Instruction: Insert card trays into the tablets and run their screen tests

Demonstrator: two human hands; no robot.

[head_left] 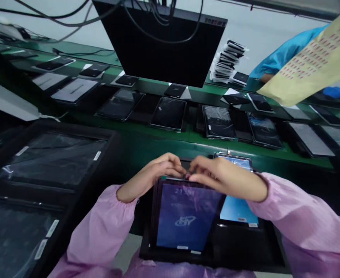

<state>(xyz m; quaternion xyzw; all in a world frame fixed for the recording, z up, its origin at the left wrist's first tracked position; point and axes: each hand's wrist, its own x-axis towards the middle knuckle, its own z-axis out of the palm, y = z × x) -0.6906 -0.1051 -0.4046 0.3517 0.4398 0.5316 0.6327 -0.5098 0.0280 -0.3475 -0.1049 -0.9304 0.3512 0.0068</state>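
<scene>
A tablet (pixel 184 220) with a lit blue-purple screen and a pale logo stands tilted in front of me, its lower edge at a black tray (pixel 245 247). My left hand (pixel 164 169) is closed at its top edge, fingers bent over toward the middle. From the other side my right hand (pixel 216 172) meets it there, blurred, with thumb and fingers drawn together. A tiny reddish spot shows between the fingertips; I cannot make out what it is. Behind my right forearm lies a second lit tablet (pixel 235 208) with a light blue screen, partly covered.
Film-covered tablets (pixel 168 112) line the green bench (pixel 158 139) beyond. Large black trays (pixel 100 166) holding tablets stand at left. A dark monitor (pixel 170 46) and cables hang above. A yellow sheet (pixel 311 58) hangs at right, near a co-worker's blue sleeve (pixel 286 50).
</scene>
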